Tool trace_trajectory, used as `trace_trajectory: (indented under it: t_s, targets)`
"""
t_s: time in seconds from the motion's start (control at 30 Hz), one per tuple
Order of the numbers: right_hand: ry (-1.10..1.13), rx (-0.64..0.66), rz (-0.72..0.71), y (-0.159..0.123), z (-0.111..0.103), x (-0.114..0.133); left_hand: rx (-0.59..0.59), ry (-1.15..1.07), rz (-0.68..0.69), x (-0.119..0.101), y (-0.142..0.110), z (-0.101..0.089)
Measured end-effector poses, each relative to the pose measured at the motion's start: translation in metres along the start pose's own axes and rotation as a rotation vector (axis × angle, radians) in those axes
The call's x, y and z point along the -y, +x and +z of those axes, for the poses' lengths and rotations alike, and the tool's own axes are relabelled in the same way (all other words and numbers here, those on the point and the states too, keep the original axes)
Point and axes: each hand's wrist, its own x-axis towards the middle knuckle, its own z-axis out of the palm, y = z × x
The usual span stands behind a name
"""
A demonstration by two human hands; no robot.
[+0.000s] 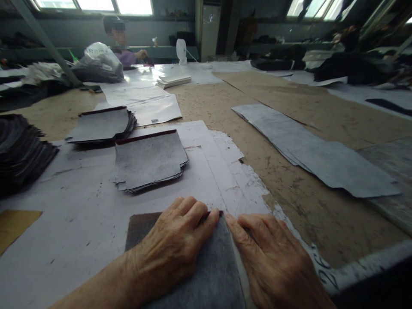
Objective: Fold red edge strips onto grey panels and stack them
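Observation:
A grey fabric piece [215, 274] lies flat on white paper before me, its far edge folded over to show a dark red strip. My left hand [180, 240] rests across this piece, fingers bent and pressed together on the folded edge near the right corner. Just right of that corner is my right hand [273, 257], its fingers curled and one fingertip at the end of the fold. Whatever its curled fingers hold, if anything, is hidden. Beyond my hands sits a small stack of grey pieces [148, 159] with dark red folded edges.
Another grey stack [99, 124] and a tall dark stack [22, 154] stand at left. Tan card [16, 225] lies at the left edge. Long grey sheets [315, 150] lie right. A person [124, 56] sits across the table by a plastic bag [99, 64]; a slanted pole [48, 43] rises left.

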Motion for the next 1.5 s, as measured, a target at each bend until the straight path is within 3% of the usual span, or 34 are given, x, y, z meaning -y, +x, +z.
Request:
trace_trajectory:
  t_s: [0.3,0.53,0.73,0.93,1.2,1.33,1.5]
  targets:
    - [0.063,-0.038,0.027,0.003,0.000,-0.005,0.020,0.027,0.015,-0.002,-0.002,-0.002]
    - [-0.061,-0.028,0.006,0.009,0.003,0.000,-0.062,-0.063,-0.026,0.001,0.000,-0.001]
    - [-0.124,0.010,-0.021,0.008,0.002,0.000,-0.167,-0.060,-0.019,0.016,-0.013,-0.008]
    - [-0.149,-0.008,-0.051,0.008,0.003,0.001,-0.120,-0.010,0.039,0.026,-0.025,-0.017]
    - [-0.093,0.025,-0.204,0.011,0.007,0.005,-0.067,0.063,0.060,0.025,-0.026,-0.013]
    - [-0.023,0.033,-0.197,0.017,0.007,0.003,-0.056,0.063,0.065,0.026,-0.026,-0.012]
    - [0.157,0.027,-0.111,0.018,0.001,-0.019,-0.062,0.082,0.076,0.026,-0.025,-0.012]
